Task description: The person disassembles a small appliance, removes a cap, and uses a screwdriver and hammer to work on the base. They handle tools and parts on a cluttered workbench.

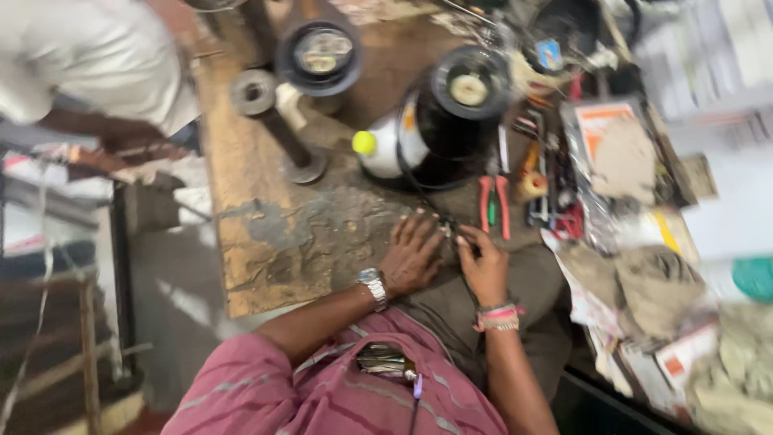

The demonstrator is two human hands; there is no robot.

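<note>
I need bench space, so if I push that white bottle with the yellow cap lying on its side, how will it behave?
The white bottle lies on its side with a rounded body, so it would probably roll rather than slide. It looks like plastic, likely light. It seems to rest against the black spool, which may block it that way.

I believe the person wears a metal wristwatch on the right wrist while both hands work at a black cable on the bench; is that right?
Not quite: the head view shows the metal wristwatch on the left wrist, while the right wrist carries pink bands. Both the left hand and right hand do work at the black cable on the bench.
</note>
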